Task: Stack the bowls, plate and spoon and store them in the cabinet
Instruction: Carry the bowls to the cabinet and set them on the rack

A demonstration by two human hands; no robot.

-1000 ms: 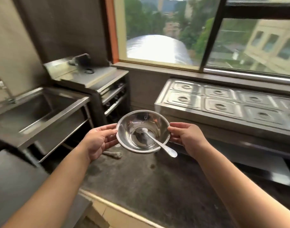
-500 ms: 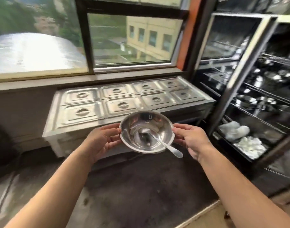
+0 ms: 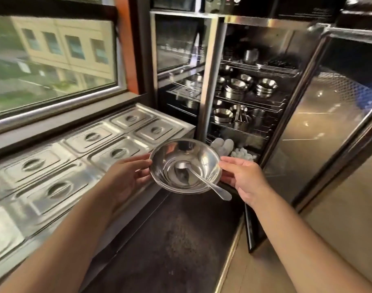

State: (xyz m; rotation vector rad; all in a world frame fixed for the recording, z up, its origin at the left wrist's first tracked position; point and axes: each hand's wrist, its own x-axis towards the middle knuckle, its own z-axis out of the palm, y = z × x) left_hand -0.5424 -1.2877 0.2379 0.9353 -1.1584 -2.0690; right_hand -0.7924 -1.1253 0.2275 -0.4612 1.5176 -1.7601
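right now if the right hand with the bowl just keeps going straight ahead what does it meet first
Probably the open cabinet: the right hand, holding the bowl with the left hand, points at its lower wire shelves, near the white items. Depth is unclear.

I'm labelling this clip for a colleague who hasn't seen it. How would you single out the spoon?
Start at the open steel cabinet with wire shelves of bowls on the right. In front of it, the left hand and right hand hold a shiny bowl stack. The spoon lies inside it, the only long thin piece, its handle poking over the near rim.
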